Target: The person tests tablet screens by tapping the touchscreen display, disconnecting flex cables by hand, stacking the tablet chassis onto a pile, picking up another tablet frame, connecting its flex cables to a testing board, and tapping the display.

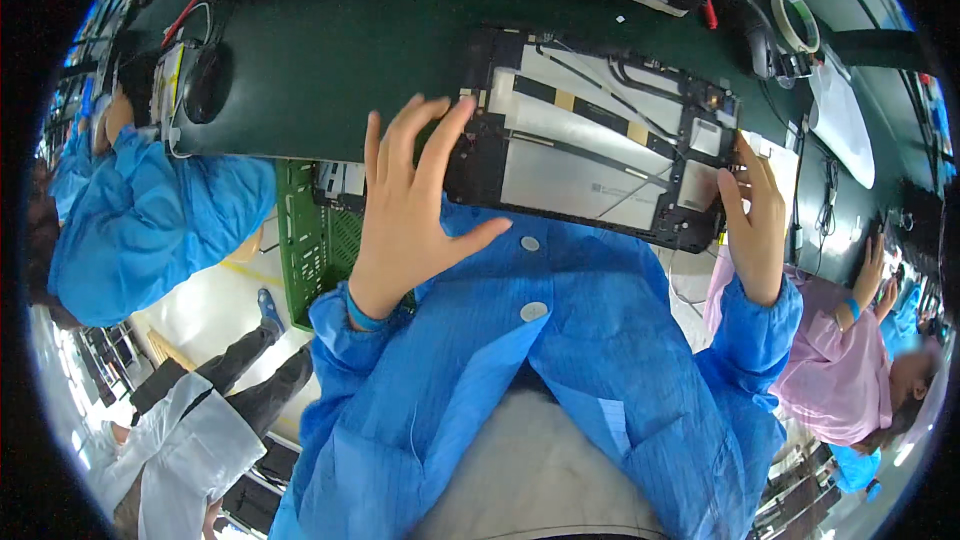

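Observation:
An opened tablet (pixel 590 175) with its inside facing up lies at the table's near edge. Silver battery panels, dark flat cables and a black frame show in it. My right hand (pixel 757 225) grips its right edge, thumb on top near a silver square. My left hand (pixel 405 195) is open beside the left edge, its fingers spread. Its index fingertip meets the tablet's upper left edge, and the thumb points toward the lower edge. A blue band circles my left wrist.
The dark green table (pixel 320 60) carries a black mouse (pixel 205 83) on the left. A tape roll (pixel 796 20) and another mouse (pixel 762 50) lie at the far right. A green crate (pixel 305 250) stands below the left edge. Co-workers sit close on both sides.

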The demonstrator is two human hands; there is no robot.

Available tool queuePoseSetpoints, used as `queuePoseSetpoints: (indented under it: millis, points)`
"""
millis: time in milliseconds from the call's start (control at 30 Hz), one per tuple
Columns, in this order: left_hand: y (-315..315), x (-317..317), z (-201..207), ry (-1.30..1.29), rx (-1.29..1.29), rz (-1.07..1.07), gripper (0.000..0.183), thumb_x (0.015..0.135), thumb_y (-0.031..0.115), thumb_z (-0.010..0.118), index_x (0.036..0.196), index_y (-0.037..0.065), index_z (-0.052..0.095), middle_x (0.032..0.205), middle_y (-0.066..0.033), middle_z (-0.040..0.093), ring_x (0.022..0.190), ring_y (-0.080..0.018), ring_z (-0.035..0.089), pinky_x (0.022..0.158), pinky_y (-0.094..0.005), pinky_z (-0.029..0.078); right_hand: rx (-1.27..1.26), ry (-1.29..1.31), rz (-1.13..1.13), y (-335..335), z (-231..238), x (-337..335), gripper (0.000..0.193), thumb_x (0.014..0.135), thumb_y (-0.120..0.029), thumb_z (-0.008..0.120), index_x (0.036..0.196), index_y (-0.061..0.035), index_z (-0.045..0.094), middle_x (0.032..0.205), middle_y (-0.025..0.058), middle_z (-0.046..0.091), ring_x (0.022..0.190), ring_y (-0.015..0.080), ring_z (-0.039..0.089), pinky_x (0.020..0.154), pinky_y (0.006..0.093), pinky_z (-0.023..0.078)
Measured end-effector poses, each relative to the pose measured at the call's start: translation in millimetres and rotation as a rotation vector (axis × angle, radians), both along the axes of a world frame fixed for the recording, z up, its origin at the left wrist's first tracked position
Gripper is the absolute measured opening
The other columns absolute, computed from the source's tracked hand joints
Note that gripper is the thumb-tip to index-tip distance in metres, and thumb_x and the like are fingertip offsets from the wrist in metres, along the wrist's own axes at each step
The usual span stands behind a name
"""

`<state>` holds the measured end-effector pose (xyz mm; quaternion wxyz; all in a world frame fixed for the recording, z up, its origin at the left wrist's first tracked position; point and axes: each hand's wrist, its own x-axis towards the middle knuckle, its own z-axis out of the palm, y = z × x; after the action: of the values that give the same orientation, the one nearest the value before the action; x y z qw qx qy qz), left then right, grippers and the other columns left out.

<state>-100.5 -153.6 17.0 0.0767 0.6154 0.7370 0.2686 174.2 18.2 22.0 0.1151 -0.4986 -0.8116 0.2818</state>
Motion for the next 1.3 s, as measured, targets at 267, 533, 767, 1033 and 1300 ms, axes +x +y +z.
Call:
queuePoseSetpoints:
  millis: [267,533,767,1033,1300]
  points:
    - [89.8,9.0,-6.4,0.213,-0.091,-0.468,0.056,0.062,0.022,0.075,0.114,0.012,0.055,0.112,-0.0065,0.056,0.125,-0.025,0.043,0.109,-0.0586,0.011,0.178,0.216,0.091,-32.3,35.4,-13.4,0.04,0.078,0.004,0.058,0.118,0.0001,0.058,0.112,0.0154,0.059,0.082,0.02,0.059,0.068,0.0283,0.049]
    - [98.6,-17.7,0.4,0.108,0.064,-0.45,0.025,0.064,0.014,0.066,0.087,0.011,0.057,0.107,-0.0043,0.055,0.125,-0.0229,0.043,0.11,-0.0567,0.008,-0.102,0.356,0.383,-66.3,10.8,-53.6,0.035,0.076,0.004,0.061,0.111,0.0019,0.059,0.107,0.0166,0.061,0.094,0.0322,0.061,0.082,0.0357,0.05]
    - [49.9,-53.1,-21.8,-0.684,0.048,-0.162,0.059,0.077,0.017,0.057,0.135,0.009,0.047,0.134,-0.0139,0.045,0.118,-0.0261,0.047,0.101,-0.04,0.035,0.317,0.107,0.274,-67.1,-32.7,-123.2,0.044,0.081,-0.004,0.052,0.124,0.0038,0.05,0.136,0.0195,0.044,0.12,0.0349,0.048,0.102,0.0425,0.04]
    - [16.4,-40.6,-43.7,-1.206,-0.065,0.027,0.066,0.079,0.015,0.054,0.141,0.0,0.035,0.138,-0.0155,0.041,0.121,-0.0239,0.046,0.104,-0.0347,0.035,0.312,0.096,0.252,-73.0,-41.4,-153.1,0.06,0.079,0.0,0.053,0.136,0.0007,0.038,0.142,0.0209,0.036,0.13,0.0382,0.037,0.111,0.0457,0.028]
    - [25.7,-22.4,37.0,-0.93,0.215,-0.198,0.082,0.081,0.046,0.057,0.14,-0.003,0.029,0.141,-0.0205,0.037,0.127,-0.0309,0.042,0.105,-0.0379,0.033,0.181,0.645,0.315,-66.4,32.2,-145.3,0.05,0.082,0.002,0.051,0.131,0.0052,0.043,0.139,0.026,0.04,0.131,0.0402,0.036,0.109,0.044,0.028]
